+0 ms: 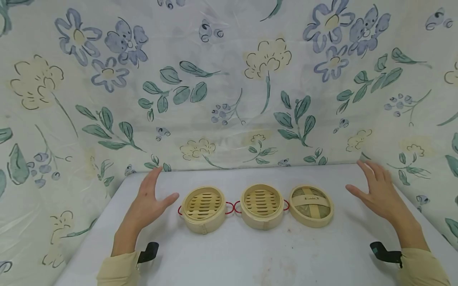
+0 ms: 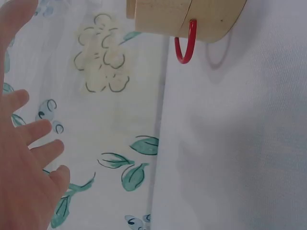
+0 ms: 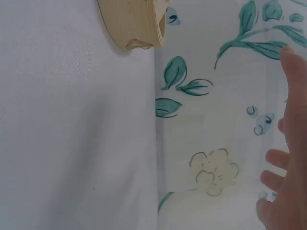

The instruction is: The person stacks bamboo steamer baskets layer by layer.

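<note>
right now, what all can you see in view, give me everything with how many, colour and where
Table: 1, white, across the lower part of the head view
Floral sheeting: count unclear, white with blue, green and yellow print, behind the table and at its sides
Left steamer basket: 1, pale tan, on the table
Middle steamer basket: 1, pale tan, right of the left one
Handles: 4, red, two on each basket
Lid: 1, pale tan with darker weave, right of the middle basket
Wrist devices: 2, black, one at each wrist
Sleeves: 2, tan, at the lower corners
Hands: left hand, left of the left basket; right hand, right of the lid; 2, bare, both holding nothing
</note>
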The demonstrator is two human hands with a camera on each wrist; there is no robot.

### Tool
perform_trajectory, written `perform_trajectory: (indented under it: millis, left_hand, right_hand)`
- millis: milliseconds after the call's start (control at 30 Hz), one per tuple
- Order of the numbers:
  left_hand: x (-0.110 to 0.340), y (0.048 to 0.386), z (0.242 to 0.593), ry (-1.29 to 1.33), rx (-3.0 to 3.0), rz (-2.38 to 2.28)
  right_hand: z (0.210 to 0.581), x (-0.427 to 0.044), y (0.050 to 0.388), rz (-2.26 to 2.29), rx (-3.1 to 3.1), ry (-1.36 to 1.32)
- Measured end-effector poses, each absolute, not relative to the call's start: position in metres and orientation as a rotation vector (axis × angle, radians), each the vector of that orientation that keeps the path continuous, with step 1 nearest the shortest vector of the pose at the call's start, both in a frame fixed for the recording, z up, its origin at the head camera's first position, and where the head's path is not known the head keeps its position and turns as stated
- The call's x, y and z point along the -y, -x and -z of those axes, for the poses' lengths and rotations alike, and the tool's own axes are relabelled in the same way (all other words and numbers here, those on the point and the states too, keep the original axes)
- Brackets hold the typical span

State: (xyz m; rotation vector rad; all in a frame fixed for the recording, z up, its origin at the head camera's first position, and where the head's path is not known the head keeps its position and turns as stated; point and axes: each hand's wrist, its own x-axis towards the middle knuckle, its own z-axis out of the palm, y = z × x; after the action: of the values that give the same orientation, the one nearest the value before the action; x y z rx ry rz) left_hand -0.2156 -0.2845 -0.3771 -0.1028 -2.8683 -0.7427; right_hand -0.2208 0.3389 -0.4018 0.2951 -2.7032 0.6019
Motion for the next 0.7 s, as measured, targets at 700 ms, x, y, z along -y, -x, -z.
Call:
perform_trajectory:
  millis: [700]
  left_hand:
    - [0.2797,0.2183,0.3838,0.164,2.895,0.765]
  right_hand:
    - [0.3996,-0.3349,0.2207,-0.675,2.722,-0.298]
